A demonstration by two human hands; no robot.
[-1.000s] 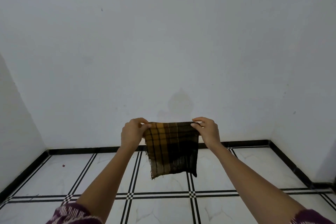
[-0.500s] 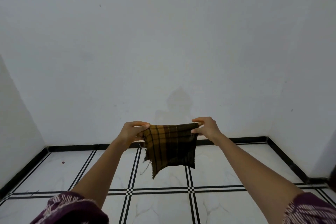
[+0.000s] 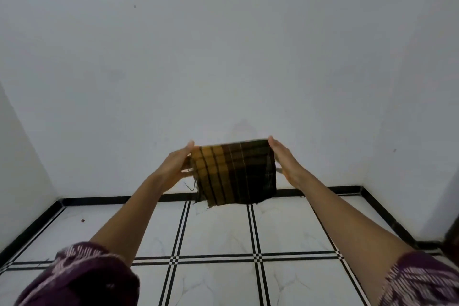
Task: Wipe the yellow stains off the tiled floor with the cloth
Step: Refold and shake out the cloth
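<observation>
A folded plaid cloth (image 3: 236, 172), mustard yellow on its left part and dark on its right, hangs in the air in front of the white wall, well above the floor. My left hand (image 3: 176, 165) holds its left edge with the fingers stretched along it. On the opposite edge, my right hand (image 3: 285, 161) holds it the same way. A frayed corner with loose threads hangs at the lower left. The tiled floor (image 3: 218, 231) is white marble-look with black double lines. No yellow stain shows on the visible tiles.
White walls (image 3: 223, 69) enclose the floor on the left, far and right sides, edged by a black skirting (image 3: 99, 200). A small dark speck (image 3: 82, 220) lies on the far left tile. Something dark shows at the right edge (image 3: 453, 238).
Both hands have lifted the cloth higher and shifted from pinching its top corners to holding its sides with flat fingers. The cloth now tilts up toward me.
</observation>
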